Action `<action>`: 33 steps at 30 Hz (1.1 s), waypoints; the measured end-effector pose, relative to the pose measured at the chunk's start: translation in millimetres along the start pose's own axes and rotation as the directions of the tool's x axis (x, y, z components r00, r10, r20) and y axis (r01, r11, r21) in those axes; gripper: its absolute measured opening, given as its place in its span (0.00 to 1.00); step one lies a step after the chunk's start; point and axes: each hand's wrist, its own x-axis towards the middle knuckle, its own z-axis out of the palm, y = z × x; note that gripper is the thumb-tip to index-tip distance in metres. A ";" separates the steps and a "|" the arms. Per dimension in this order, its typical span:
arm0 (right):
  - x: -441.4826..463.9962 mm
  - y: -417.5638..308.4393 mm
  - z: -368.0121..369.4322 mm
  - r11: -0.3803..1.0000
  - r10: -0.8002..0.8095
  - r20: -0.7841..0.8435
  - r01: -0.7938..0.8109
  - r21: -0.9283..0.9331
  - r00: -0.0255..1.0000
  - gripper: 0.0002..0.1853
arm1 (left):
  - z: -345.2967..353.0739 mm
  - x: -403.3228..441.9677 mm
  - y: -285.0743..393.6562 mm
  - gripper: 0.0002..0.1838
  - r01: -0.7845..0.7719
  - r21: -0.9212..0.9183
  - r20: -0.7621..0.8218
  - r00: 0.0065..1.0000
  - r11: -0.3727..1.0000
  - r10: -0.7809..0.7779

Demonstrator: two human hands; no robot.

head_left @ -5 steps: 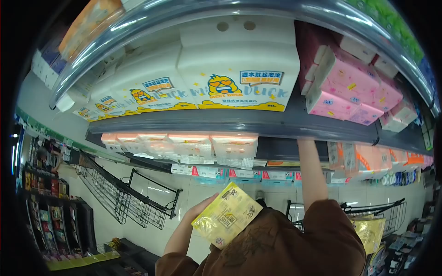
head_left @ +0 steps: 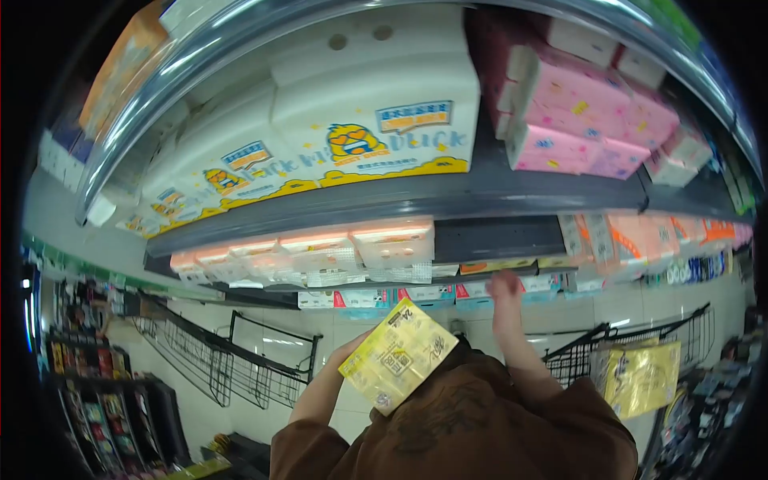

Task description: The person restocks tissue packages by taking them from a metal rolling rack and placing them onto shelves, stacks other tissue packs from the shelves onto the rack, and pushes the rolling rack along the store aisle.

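Observation:
A yellow plastic-wrapped pack (head_left: 398,357) with dark printing is held in front of the brown shirt. My left hand (head_left: 349,352) grips it from its left side, the fingers mostly hidden behind it. My right hand (head_left: 505,292) is raised just in front of the lower shelves, right of the pack. Motion blurs its fingers, and no object shows in it. Above, white duck-print packs (head_left: 372,120) stand in a row on the upper shelf (head_left: 320,200). Pink packs (head_left: 572,104) are stacked to their right.
Orange-and-white packs (head_left: 392,244) line the shelf below, with more orange packs (head_left: 640,240) at right. A black wire cart (head_left: 232,356) stands at left. Another cart (head_left: 568,352) at right has a yellow bag (head_left: 642,380) by it. Dark display racks (head_left: 104,400) are at far left.
My right hand has come down and back out from under the upper shelf, so it now shows. The shelf goods have shifted left and up in view. My left hand still holds the yellow pack.

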 end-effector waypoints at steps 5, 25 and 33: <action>-144.8 6.9 -72.5 0.840 0.500 0.103 -0.452 -0.300 0.860 0.50 | 32.9 50.3 30.0 0.41 0.071 0.283 0.145 0.983 0.957 -0.116; 53.1 -91.8 29.3 0.966 0.155 -0.045 -0.142 0.216 0.987 0.57 | -3.6 61.6 -68.2 0.24 -0.505 0.105 -0.330 0.795 0.857 0.509; 110.0 -67.1 61.8 0.925 0.364 0.135 -0.374 0.059 0.922 0.39 | -178.7 97.4 -313.0 0.22 -0.517 -0.075 -0.937 0.330 0.853 0.117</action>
